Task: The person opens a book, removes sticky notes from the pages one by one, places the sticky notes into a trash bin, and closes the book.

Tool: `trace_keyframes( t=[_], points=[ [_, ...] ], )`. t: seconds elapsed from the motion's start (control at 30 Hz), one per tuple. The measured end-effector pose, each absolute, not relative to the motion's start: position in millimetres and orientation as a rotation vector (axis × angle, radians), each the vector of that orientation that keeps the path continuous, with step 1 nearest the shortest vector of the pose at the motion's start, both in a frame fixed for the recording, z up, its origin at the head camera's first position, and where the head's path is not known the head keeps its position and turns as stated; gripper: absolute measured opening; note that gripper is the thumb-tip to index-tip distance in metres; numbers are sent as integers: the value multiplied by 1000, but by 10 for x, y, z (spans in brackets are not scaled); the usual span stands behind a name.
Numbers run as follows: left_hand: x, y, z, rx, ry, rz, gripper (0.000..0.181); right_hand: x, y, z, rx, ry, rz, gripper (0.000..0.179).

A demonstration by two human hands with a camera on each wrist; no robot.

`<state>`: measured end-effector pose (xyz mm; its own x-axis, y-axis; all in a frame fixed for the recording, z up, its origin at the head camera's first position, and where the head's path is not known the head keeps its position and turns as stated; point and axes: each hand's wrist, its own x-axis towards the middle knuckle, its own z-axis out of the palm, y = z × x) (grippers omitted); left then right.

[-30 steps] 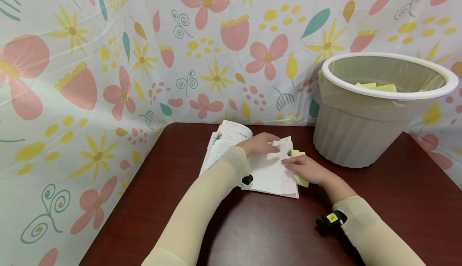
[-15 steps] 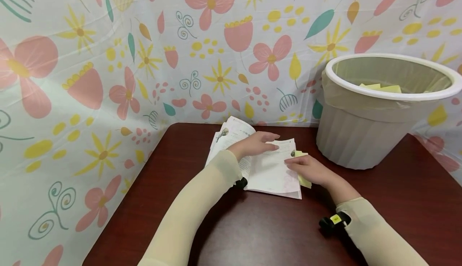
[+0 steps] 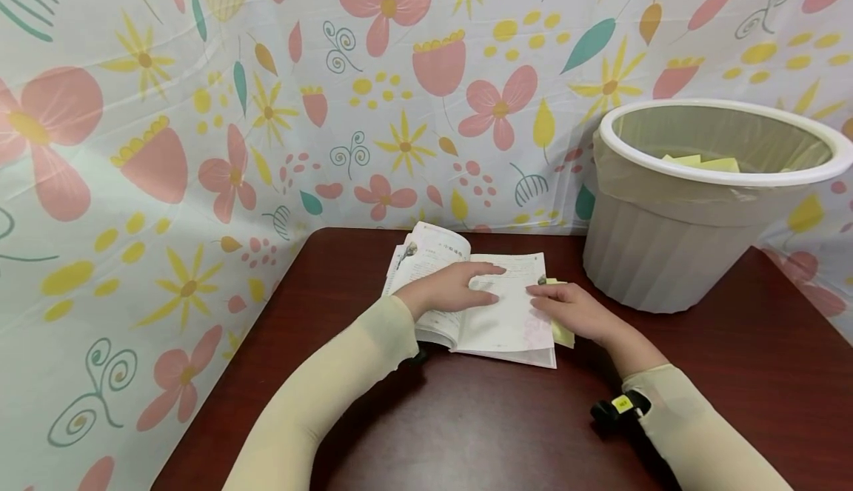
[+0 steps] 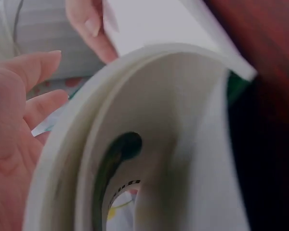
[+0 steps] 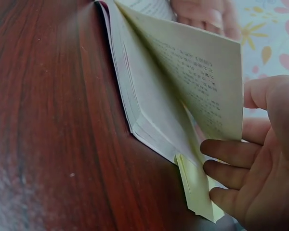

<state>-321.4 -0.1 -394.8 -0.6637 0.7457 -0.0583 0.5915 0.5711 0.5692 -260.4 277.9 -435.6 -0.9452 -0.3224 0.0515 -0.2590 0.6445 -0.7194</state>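
Observation:
An open book (image 3: 509, 321) lies on the dark table, its left-hand pages bulging upward in a curl. Over the middle of the book, my left hand (image 3: 453, 287) spreads its fingers loosely, holding nothing. The left wrist view shows that hand (image 4: 14, 120) beside the thick curl of bent pages (image 4: 62, 125). At the book's right edge is my right hand (image 3: 576, 313). In the right wrist view, it pinches the edge of a lifted page (image 5: 197, 72), with the other fingers (image 5: 226, 173) below by a folded yellow paper slip (image 5: 197, 187) that sticks out of the book.
A grey bin (image 3: 660, 246) with a white rim and plastic liner stands at the table's back right. Yellow paper pieces (image 3: 709, 164) show inside it. A flower-patterned curtain (image 3: 266, 158) hangs along the back and left of the reddish-brown table (image 3: 493, 432).
My left hand has shifted left and nearer the front across the book, its fingers leaving the right page. The right page lies flatter. My right hand stays at the right edge.

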Motion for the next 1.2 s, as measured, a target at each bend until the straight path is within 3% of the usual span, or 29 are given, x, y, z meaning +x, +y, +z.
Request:
trace_keyframes(
  t=[0.43, 0.87, 1.2],
  points=[
    [-2991, -453, -4082, 1182, 2796, 247, 56, -2554, 2738, -4220, -395, 2708, -1339, 62],
    [-2941, -698, -4208, 1082, 2745, 397, 65, -2642, 2361, -3933, -372, 2560, -1588, 85],
    [-2987, -951, -4291, 1007, 2780, 422, 71, -2651, 1919, -3863, -415, 2339, -1819, 72]
  ],
)
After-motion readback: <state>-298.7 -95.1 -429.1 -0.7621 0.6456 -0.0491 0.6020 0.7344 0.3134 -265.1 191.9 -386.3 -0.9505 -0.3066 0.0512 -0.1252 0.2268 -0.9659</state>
